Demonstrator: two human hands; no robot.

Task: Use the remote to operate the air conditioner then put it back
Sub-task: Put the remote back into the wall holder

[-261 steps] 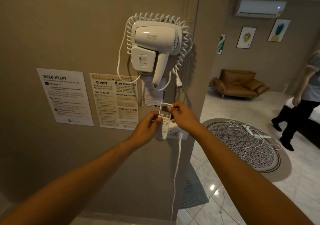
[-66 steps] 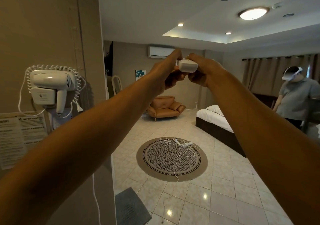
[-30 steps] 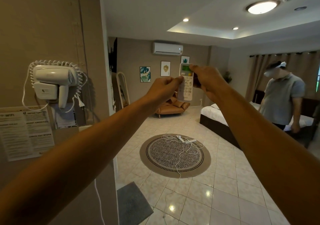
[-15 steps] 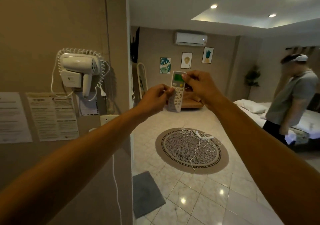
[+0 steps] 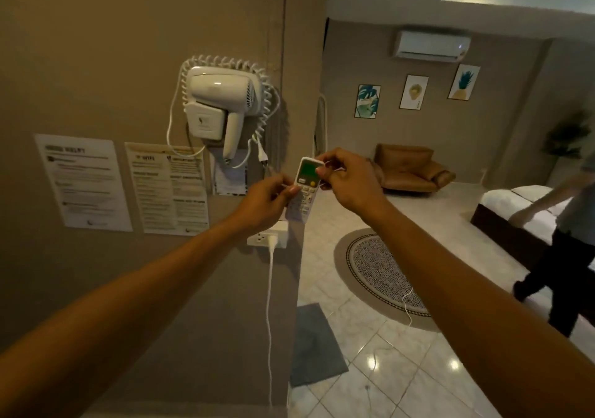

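The remote is held upright in mid-air just in front of the wall corner, below and to the right of the hair dryer and above the socket. Its lit green screen is turned toward the camera, with the keypad below it. It is judged to be a light, rigid plastic piece with smooth, somewhat slippery faces; the screen and keys are best left uncovered, so a hold across the narrow side edges is suggested, with only light pressure needed. A drop onto the tiled floor could crack it, so a grip with both hands seems prudent.

The remote is pinched from both sides. The left hand is curled closed on the left edge at about mid-height, its thumb laid against the keypad area. The right hand is closed on the upper right edge beside the screen, a fingertip resting at the screen's border. Neither hand is spread; both are closed on the remote and nothing else is touched.

The air conditioner is mounted high on the far wall, well apart, with a small light showing on it. No holder for the remote can be made out on the wall. Another person is seen at the right edge near the bed.
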